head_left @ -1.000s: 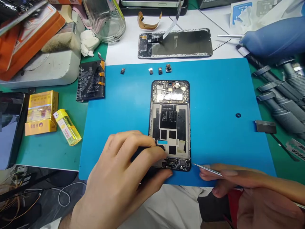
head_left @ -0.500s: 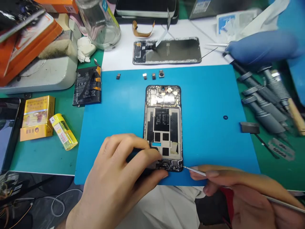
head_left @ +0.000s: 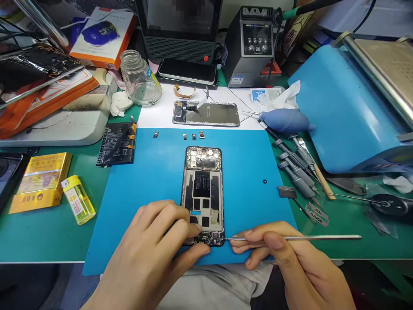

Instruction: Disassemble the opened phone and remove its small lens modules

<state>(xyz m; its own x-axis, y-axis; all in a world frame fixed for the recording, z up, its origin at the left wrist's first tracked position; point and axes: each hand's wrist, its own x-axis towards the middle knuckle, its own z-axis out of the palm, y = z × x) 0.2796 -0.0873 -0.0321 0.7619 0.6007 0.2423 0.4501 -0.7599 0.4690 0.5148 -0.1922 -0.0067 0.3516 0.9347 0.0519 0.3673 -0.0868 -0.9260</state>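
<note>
An opened phone frame (head_left: 211, 202) with its boards exposed lies upright on the blue mat (head_left: 155, 172). My left hand (head_left: 161, 241) grips its lower left end, thumb at the bottom edge and fingers over the frame, hiding that corner. In my right hand (head_left: 280, 254) is a thin metal pick (head_left: 319, 237), held almost level between thumb and fingers. The pick's tip meets the frame's lower right side edge. Above the frame several small camera modules (head_left: 201, 135) sit in a row on the mat. A tiny black ring (head_left: 265, 181) lies to the right.
A detached screen (head_left: 219, 114) lies on white paper behind the mat. Left are a battery (head_left: 118, 144), a yellow lighter (head_left: 78, 200) and a glass jar (head_left: 140, 82). Right are a blue air blower (head_left: 285, 120), several grey screwdrivers (head_left: 298, 181) and a razor blade (head_left: 317, 214).
The head view has tilted up and back, showing more of the bench. The pick has swung to nearly level, its tip still at the frame's lower right edge. My left hand keeps its grip.
</note>
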